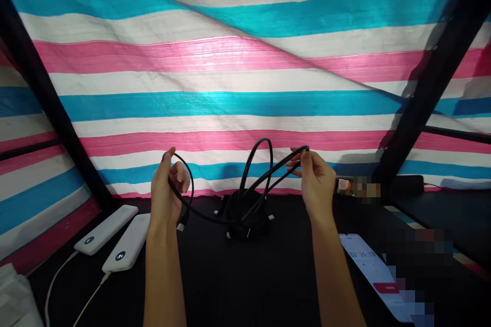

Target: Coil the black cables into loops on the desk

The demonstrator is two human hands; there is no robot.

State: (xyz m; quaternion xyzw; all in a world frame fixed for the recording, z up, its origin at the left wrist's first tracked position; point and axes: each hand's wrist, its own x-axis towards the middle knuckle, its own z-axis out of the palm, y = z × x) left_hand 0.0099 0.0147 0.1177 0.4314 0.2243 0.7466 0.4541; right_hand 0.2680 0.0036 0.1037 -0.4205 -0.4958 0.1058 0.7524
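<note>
My left hand (168, 188) is raised above a black table (238, 276), fingers closed round a black cable (215, 217) that loops over the fingers and sags toward the middle. My right hand (316, 180) pinches another stretch of black cable near its bend, at about the same height. Between the hands, on the table, lies a pile of coiled black cables (247, 214) with small white-tipped plugs sticking out; loops rise from the pile to my right hand.
Two white power banks (115, 237) with lit displays lie at the left, white cords trailing toward the front edge. A phone (374, 273) with a lit screen lies at the right. A striped pink, blue and white sheet (230, 61) hangs behind, framed by black bars.
</note>
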